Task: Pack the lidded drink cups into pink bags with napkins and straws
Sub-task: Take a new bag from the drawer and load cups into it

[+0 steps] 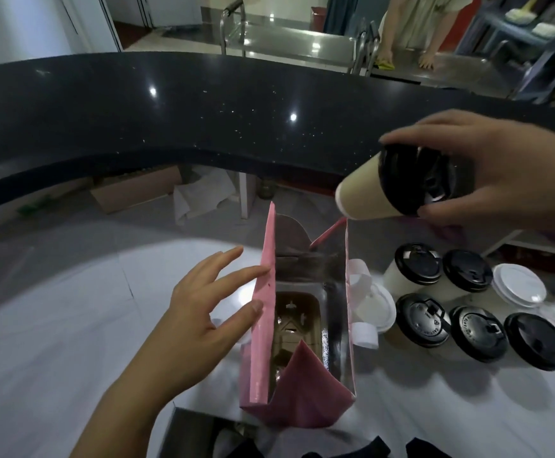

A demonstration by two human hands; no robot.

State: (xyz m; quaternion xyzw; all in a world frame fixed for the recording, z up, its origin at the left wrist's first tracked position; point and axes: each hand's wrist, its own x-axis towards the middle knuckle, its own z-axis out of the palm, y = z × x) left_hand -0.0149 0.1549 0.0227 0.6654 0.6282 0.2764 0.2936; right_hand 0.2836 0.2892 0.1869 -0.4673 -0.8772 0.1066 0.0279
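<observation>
An open pink bag (262,338) with a silver lining stands upright on the white table, its mouth facing up. My left hand (203,312) is spread flat, fingertips touching the bag's left wall. My right hand (487,170) grips a tan paper cup (362,193) by its black lid, tilted in the air above and right of the bag's mouth. Several more lidded cups (467,305) stand to the right of the bag, some with black lids, two with white lids.
A curved black counter (170,110) runs across the far side. A dark box (203,431) sits at the near edge in front of the bag. White bag handles (362,279) hang on the bag's right side. Another person leans on a steel table (302,44) in the background.
</observation>
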